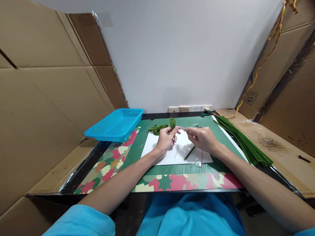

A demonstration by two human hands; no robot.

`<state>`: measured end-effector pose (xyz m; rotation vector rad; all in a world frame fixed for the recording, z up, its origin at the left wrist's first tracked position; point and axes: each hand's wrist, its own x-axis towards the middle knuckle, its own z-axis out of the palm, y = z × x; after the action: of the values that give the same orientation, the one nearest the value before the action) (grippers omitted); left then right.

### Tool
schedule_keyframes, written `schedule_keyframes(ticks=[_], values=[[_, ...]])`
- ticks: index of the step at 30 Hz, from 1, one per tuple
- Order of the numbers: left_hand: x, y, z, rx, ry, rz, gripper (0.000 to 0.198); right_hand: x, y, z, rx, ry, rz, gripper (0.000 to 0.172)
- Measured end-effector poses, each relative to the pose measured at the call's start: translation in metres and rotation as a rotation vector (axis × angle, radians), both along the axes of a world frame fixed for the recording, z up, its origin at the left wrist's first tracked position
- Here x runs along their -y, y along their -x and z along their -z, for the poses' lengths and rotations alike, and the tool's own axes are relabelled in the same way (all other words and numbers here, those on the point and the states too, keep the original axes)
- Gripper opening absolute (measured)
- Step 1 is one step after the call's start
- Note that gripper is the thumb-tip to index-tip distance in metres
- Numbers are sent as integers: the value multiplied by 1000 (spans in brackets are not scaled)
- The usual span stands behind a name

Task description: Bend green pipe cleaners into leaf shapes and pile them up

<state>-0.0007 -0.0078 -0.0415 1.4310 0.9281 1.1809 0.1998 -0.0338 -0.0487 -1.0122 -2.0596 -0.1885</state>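
My left hand [166, 139] pinches a green pipe cleaner bent into a small loop [172, 122], held up above a white sheet [157, 152]. My right hand [203, 139] is closed in a pinch just to the right, its fingertips near the left hand's, holding something thin that I cannot make out. A straight green pipe cleaner piece [189, 153] lies under the right hand on a clear plastic bag [184, 149]. A few finished green loops [157, 128] lie at the back of the green mat [177, 168].
A blue plastic basket [115, 124] stands at the back left. A long bundle of green pipe cleaners [243, 144] lies along the right edge. Cardboard walls stand on both sides; wall sockets [189, 108] sit at the back. Scissors [198, 126] lie beyond the right hand.
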Motion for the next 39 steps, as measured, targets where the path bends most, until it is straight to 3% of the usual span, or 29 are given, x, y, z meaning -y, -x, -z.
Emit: schedule_keyframes(ticks=[9,15,19,24,32,39], values=[[-1,0,3,8,63,169,58,-1,-2,-2,-61,-57,69,24],[18,0,-13,133,223,595,49,-2,-4,-8,-129,19,23,35],[29,0,-20,193,354,749,50,-3,-2,-7,-188,76,-59,29],[28,3,-22,154,426,771,52,-6,-1,-4,-225,123,-90,17],[23,2,-11,42,370,790,51,-1,-2,-15,-411,299,-254,25],[22,-3,-5,-38,319,719,52,-8,-4,-7,-235,255,-130,28]])
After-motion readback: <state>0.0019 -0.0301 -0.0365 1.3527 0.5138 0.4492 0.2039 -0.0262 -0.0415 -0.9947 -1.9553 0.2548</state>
